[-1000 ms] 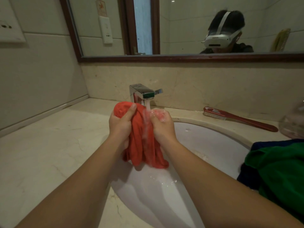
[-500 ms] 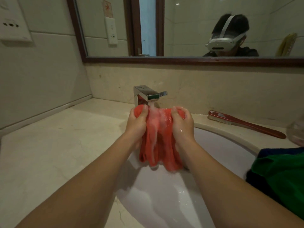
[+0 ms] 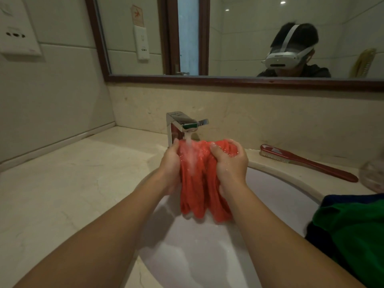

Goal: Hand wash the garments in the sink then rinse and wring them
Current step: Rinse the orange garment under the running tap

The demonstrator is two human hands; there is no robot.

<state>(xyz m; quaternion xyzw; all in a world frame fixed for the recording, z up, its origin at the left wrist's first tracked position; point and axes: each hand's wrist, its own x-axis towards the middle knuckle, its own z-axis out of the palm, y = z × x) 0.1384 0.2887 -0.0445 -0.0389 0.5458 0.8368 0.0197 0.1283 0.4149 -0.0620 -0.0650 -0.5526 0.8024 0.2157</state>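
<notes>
Red garment (image 3: 199, 194), soaked and bunched

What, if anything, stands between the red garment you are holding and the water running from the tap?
Nothing visible does. The stream from the tap falls straight onto the red garment, gripped between the left hand and right hand above the sink.

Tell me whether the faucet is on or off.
On: water pours from the faucet onto the red garment gripped between the left hand and right hand.
</notes>
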